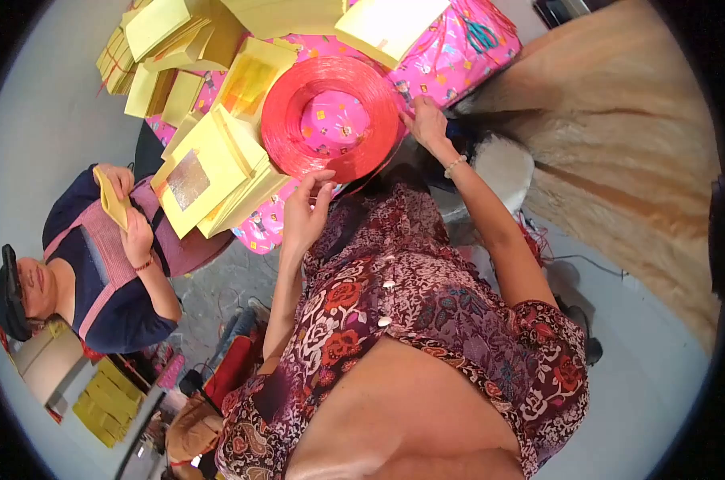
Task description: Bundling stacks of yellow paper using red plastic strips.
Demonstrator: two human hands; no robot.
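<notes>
A large coil of red plastic twine (278,120) lies on the pink printed table cover (330,124), which shows through its hollow middle. At the coil's near edge is my left hand (305,212), its fingers loosely bent and the thumb apart from them. My right hand (428,124), with a beaded bracelet at the wrist, reaches to the coil's right side beside the table edge. Its thumb and forefinger stand apart, and I make out nothing held in either hand. Left of the coil sits a thick stack of yellow paper sheets (210,172), the top one bearing a metallic square.
More yellow paper bundles (170,36) fill the far left. Teal-handled scissors (481,34) and red strands lie at the far right. A co-worker (106,248) on the left holds folded yellow paper (111,200). A large brown sheet (618,144) covers something on the right.
</notes>
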